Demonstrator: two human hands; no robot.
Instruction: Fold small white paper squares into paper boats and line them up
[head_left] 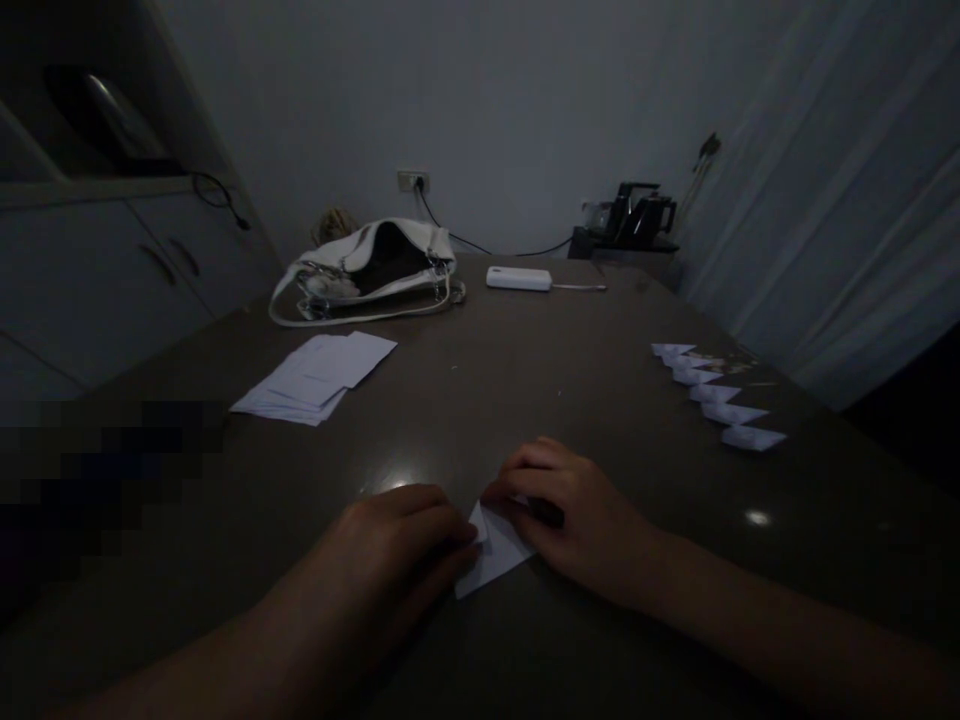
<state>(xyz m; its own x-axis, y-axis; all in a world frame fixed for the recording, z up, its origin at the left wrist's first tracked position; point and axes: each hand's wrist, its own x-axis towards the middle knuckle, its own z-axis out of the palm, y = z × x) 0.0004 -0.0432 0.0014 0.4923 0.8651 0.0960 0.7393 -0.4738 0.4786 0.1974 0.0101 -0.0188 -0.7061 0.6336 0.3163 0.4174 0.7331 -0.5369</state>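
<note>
A small folded sheet of white paper (501, 555) lies on the dark table near its front, between my two hands. My left hand (409, 540) is closed on its left side, where a flap stands up at the fingertips. From the right, my right hand (559, 510) pinches the paper's upper corner and edge, thumb below and fingers above. Parts of the paper are hidden under the fingers. Off to the right, several folded white paper pieces (716, 393) with pointed ends stand in a row.
A stack of white paper sheets (315, 378) lies at the left. Behind it sits an open white handbag (375, 270). A white power bank (519, 279) with a short cable is at the back. Beyond stands a black kettle (649, 218); a pale curtain (840, 200) hangs at right.
</note>
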